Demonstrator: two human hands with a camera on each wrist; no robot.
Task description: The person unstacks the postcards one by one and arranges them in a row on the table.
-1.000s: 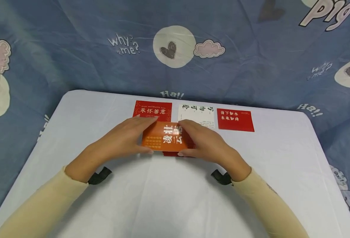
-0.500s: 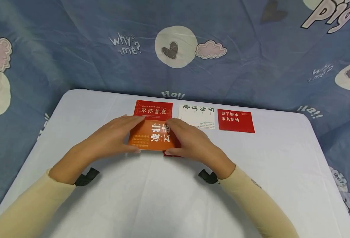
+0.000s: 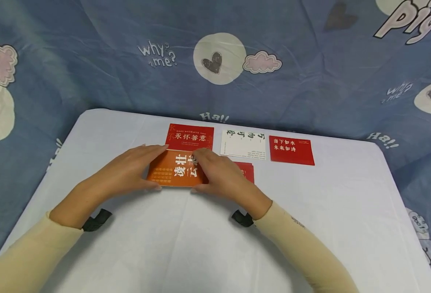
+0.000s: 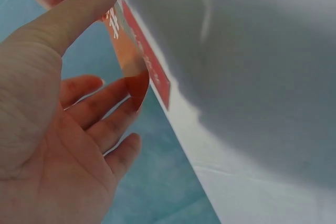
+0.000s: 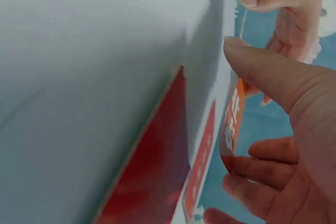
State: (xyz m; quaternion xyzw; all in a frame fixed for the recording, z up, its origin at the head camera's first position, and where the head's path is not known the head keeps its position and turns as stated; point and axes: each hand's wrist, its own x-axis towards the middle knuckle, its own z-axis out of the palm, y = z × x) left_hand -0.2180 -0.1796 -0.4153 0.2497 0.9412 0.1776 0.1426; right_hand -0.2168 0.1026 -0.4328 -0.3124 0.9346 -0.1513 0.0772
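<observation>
A blue curtain (image 3: 102, 77) printed with hearts, clouds and lettering fills the top of the frame, and a white-covered bench (image 3: 193, 248) spreads below it. Three cards lie in a row across the upper middle: one red card at left (image 3: 190, 137), one white card (image 3: 243, 144) and one red card at right (image 3: 292, 150). Below the white one, red card stock (image 3: 249, 171) sits partly behind a hand; its edge looks layered, so its number cannot be told. One orange card (image 3: 177, 170) is left of centre, raised off the bench, its upper edge near the left-hand red card. Two hands hold it: the left grip (image 3: 135, 167) has its left end and the right grip (image 3: 220, 173) its right end, each pinching between thumb on the near edge and fingers on the far one, spread to the card's depth. Two cream sleeves and two black wrist straps show. Compared with a second ago, the orange card and both hands have shifted left, uncovering the red stock, while the row of three lies as before.
</observation>
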